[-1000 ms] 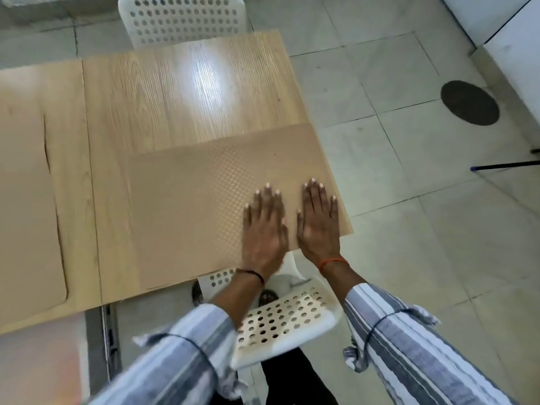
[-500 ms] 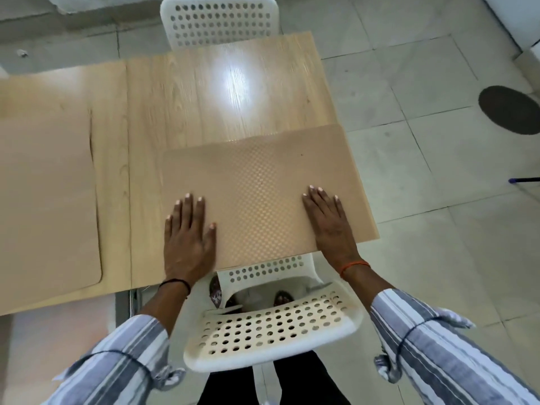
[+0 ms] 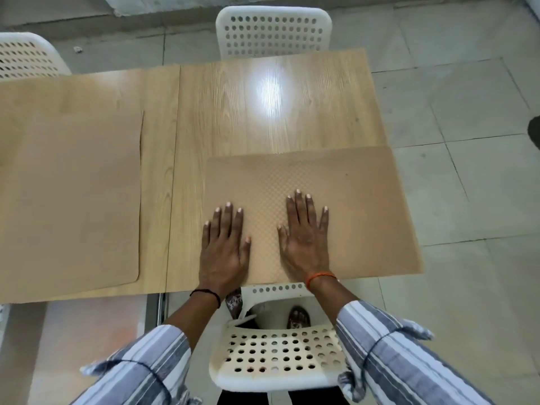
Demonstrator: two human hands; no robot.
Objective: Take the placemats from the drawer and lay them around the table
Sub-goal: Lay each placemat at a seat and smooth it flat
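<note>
A tan textured placemat (image 3: pixel 344 188) lies flat at the near right end of the wooden table (image 3: pixel 263 112), its right edge hanging slightly past the tabletop. My left hand (image 3: pixel 223 249) rests flat with straight fingers on the mat's near left corner, partly on the bare wood. My right hand (image 3: pixel 305 241) presses flat on the mat's near middle. A second tan placemat (image 3: pixel 70 194) lies flat on the left part of the table.
A white perforated chair (image 3: pixel 274 361) stands directly below me at the table's near edge. Another white chair (image 3: pixel 273 30) faces it across the table, and a third (image 3: pixel 26 57) is at the far left. Grey tiled floor (image 3: pixel 467 141) lies to the right.
My right hand slid left from the mat's near right corner toward its middle. My left hand stays at the near left corner. The view shifted, bringing the far chairs into sight.
</note>
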